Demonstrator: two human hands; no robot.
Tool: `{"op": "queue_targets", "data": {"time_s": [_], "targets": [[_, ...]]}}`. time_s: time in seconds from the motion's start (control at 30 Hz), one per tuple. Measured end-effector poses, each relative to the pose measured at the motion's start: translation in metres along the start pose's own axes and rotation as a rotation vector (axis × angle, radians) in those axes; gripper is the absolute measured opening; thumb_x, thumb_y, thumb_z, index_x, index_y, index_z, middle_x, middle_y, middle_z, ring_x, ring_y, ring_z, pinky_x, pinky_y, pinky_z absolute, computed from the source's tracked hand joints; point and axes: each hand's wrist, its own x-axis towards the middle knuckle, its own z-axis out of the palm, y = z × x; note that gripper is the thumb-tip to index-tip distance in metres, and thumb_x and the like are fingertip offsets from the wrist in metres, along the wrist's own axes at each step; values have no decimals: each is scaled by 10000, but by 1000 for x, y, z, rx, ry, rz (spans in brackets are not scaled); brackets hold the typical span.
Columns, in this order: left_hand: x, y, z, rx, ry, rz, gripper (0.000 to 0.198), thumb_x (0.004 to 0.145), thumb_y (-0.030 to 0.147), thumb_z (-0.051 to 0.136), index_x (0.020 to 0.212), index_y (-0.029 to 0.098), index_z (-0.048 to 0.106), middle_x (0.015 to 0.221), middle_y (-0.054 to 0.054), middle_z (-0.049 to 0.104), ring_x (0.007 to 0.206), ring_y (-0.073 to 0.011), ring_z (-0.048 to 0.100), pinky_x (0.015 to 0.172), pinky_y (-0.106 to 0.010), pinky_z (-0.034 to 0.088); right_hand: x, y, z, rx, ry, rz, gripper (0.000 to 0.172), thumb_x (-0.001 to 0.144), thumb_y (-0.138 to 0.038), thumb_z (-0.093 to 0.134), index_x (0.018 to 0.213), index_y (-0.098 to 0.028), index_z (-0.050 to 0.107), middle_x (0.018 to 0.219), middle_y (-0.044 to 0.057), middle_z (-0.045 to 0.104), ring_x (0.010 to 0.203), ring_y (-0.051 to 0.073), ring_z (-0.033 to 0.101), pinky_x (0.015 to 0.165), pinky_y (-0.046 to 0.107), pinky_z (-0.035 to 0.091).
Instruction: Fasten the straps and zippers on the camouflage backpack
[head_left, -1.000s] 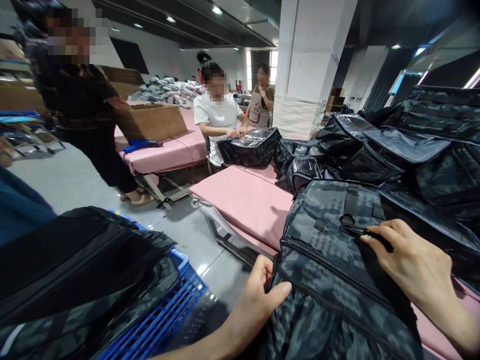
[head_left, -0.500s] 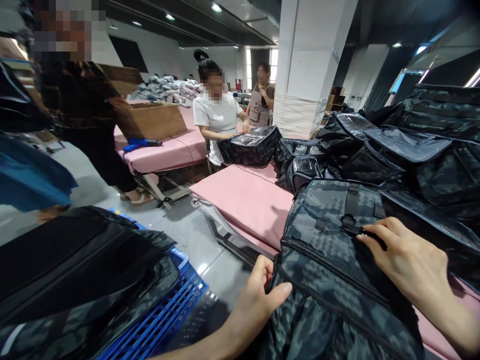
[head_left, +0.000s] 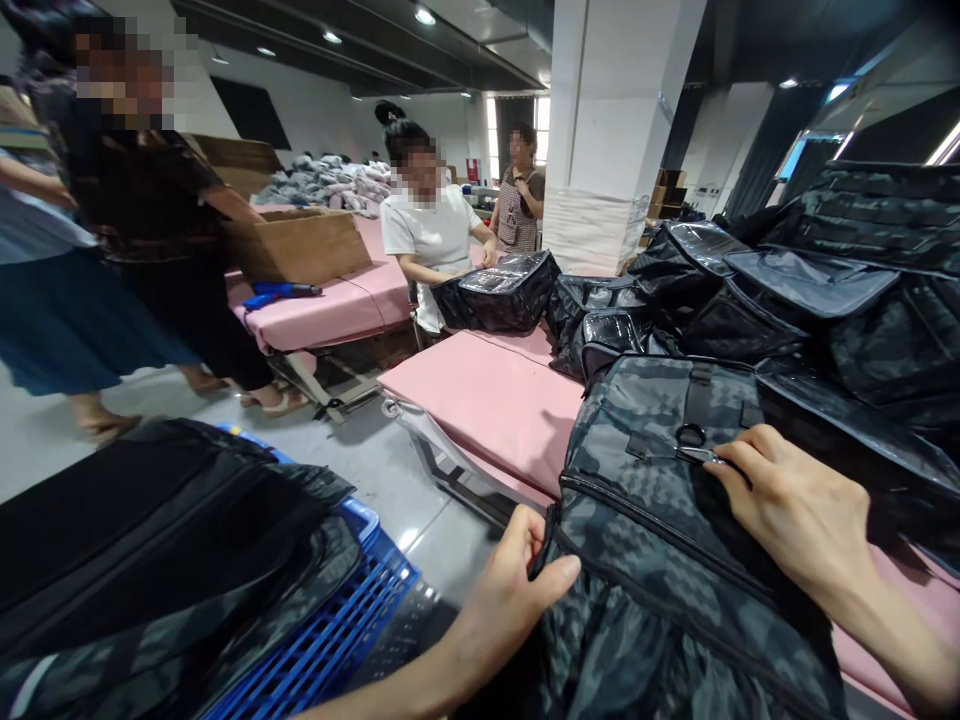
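Note:
A grey-black camouflage backpack (head_left: pixel 675 520) lies in front of me at the edge of the pink-covered table (head_left: pixel 487 400). My left hand (head_left: pixel 517 570) is closed on its left side edge, thumb on top, by the zip seam. Over the upper front panel, my right hand (head_left: pixel 780 500) pinches what look like thread snips (head_left: pixel 699 455). Their slim metal tips point left, just below a black ring (head_left: pixel 690 435) on the bag's webbing strap (head_left: pixel 697 395). Fingers hide the handle end.
Several camouflage bags (head_left: pixel 810 290) are heaped at the right. A blue crate (head_left: pixel 360 580) with more bags stands at lower left. A co-worker (head_left: pixel 431 225) handles a bag (head_left: pixel 510 290) across the table; other people (head_left: pixel 157 220) stand at left by a cardboard box (head_left: pixel 307 245).
My right hand has shifted slightly left, and the metal tips now show beside the ring. My left hand keeps its hold. At left, a person in a blue skirt has moved right.

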Motion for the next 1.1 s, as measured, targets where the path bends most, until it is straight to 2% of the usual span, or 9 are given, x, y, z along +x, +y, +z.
{"op": "queue_targets", "data": {"time_s": [0.1, 0.2, 0.27, 0.37, 0.5, 0.67, 0.8, 0.93, 1.1], "targets": [[15, 16, -22, 333, -16, 90, 221, 841, 361, 457, 699, 193, 437, 624, 42, 420, 611, -120, 399, 594, -244, 292, 8, 8, -3, 44, 74, 62, 283, 899, -433, 484, 880, -220, 670, 878, -7, 643, 624, 113, 556, 447, 239, 268], [42, 45, -28, 560, 181, 378, 264, 866, 399, 498, 730, 181, 554, 724, 1, 549, 710, -145, 489, 666, -265, 333, 16, 18, -4, -31, 107, 112, 298, 901, -432, 482, 938, -203, 668, 910, 11, 646, 641, 130, 559, 437, 245, 242], [64, 65, -17, 643, 227, 619, 238, 845, 409, 567, 929, 192, 614, 898, -34, 604, 866, -177, 527, 775, -291, 358, 20, 22, -3, -73, 74, 91, 285, 900, -407, 487, 949, -192, 668, 928, 26, 647, 673, 142, 567, 451, 249, 248], [96, 89, 12, 799, 97, 808, 377, 823, 392, 616, 1156, 221, 578, 1049, -58, 599, 993, -215, 517, 854, -342, 354, 22, 23, -4, -49, 35, 53, 269, 898, -385, 482, 930, -197, 671, 939, 31, 647, 719, 153, 585, 476, 255, 278], [122, 106, 39, 928, -32, 798, 329, 839, 397, 592, 1098, 197, 618, 1018, -66, 604, 994, -226, 532, 861, -367, 370, 19, 29, -7, 31, -8, 48, 352, 908, -469, 418, 914, -234, 681, 936, 15, 653, 649, 144, 587, 457, 265, 290], [134, 113, 42, 944, -76, 802, 193, 887, 316, 515, 925, 211, 673, 936, -28, 644, 898, -193, 587, 807, -323, 414, 16, 37, -7, 247, -46, 12, 461, 891, -600, 370, 897, -263, 685, 934, -4, 655, 612, 121, 592, 471, 254, 354], [141, 114, 42, 926, -61, 840, 208, 887, 269, 469, 893, 192, 663, 899, -35, 643, 848, -187, 595, 746, -291, 446, 19, 34, -4, 125, 19, 53, 442, 899, -571, 370, 900, -264, 688, 949, -5, 657, 618, 132, 592, 433, 248, 310], [144, 114, 43, 878, -8, 839, 197, 881, 229, 444, 866, 160, 628, 873, -48, 628, 845, -186, 586, 749, -287, 454, 23, 26, -1, 52, -1, 56, 390, 907, -509, 393, 915, -251, 686, 937, 3, 657, 608, 133, 576, 435, 249, 280], [142, 117, 51, 816, -18, 880, 194, 881, 221, 421, 877, 158, 604, 890, -61, 619, 850, -200, 572, 760, -312, 461, 29, 15, 3, -6, -9, 21, 321, 894, -454, 449, 914, -233, 680, 898, -2, 644, 630, 122, 562, 439, 244, 261]]}}
